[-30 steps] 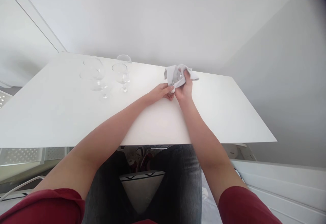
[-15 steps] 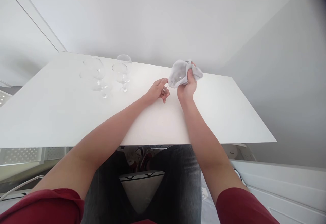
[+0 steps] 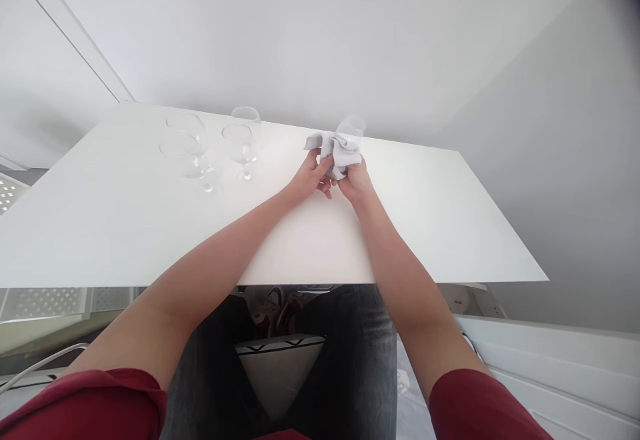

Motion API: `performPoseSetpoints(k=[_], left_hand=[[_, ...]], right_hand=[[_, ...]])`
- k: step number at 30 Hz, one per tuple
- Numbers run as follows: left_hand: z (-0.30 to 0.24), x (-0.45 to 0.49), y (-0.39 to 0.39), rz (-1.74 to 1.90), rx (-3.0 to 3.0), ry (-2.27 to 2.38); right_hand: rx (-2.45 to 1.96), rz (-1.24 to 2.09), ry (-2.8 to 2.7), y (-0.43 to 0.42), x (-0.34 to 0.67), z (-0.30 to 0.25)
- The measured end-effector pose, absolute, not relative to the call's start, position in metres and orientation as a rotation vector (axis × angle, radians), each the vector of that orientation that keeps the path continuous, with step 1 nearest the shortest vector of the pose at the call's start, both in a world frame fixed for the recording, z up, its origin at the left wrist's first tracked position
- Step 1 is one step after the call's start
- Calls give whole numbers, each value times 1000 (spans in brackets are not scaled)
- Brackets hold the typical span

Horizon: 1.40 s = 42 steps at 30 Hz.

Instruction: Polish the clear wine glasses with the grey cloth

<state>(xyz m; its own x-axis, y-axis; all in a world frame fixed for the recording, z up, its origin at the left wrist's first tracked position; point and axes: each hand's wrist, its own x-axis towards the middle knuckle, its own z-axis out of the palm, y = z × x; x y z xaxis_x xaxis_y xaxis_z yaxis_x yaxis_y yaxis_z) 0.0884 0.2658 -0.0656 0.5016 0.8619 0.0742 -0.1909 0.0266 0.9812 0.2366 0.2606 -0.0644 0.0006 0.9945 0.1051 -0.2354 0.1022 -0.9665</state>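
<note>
Both hands meet over the far middle of the white table (image 3: 125, 227). My right hand (image 3: 356, 183) is closed around a light grey cloth (image 3: 342, 152) bunched about the lower part of a clear wine glass (image 3: 353, 125), whose bowl stands up above the cloth. My left hand (image 3: 313, 179) is closed on the cloth's left side, by the hidden stem. To the left stand several clear stemmed glasses: two larger ones (image 3: 184, 147) and two smaller ones (image 3: 241, 143).
A white wall runs behind the table. Below the near edge are my dark jeans (image 3: 350, 360), a white panel and a cable at the lower left. White furniture sits at the lower right.
The glass, wrapped and tipped in my right hand half a second ago, now stands upright with its bowl bare. The cloth has slid down toward the stem, and my left hand has closed on it.
</note>
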Motion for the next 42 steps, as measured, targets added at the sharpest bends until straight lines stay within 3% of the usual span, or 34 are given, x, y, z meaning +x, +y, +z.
performPoseSetpoints(k=[11,20,29,38,40,42], left_hand=[[-82,90,280,976,1283,689],[-80,80,295,1335,1102,516],[-70,79,282,1357,1159,557],[-69,76,290,1249,1031,486],[-72,78,290,1306,1103,564],[-75,81,291,1369,1122,646]], right_hand=[[-927,953,-995,274,241,-70],[-989,1468,-1201,261,242,-70],[-1133,831,-1558,261,228,-79],[-894,1622,-1304,250,235,-62],[-920,1536,-1431,251,237,-63],[-1017,1243,-1537,254,236,-70]])
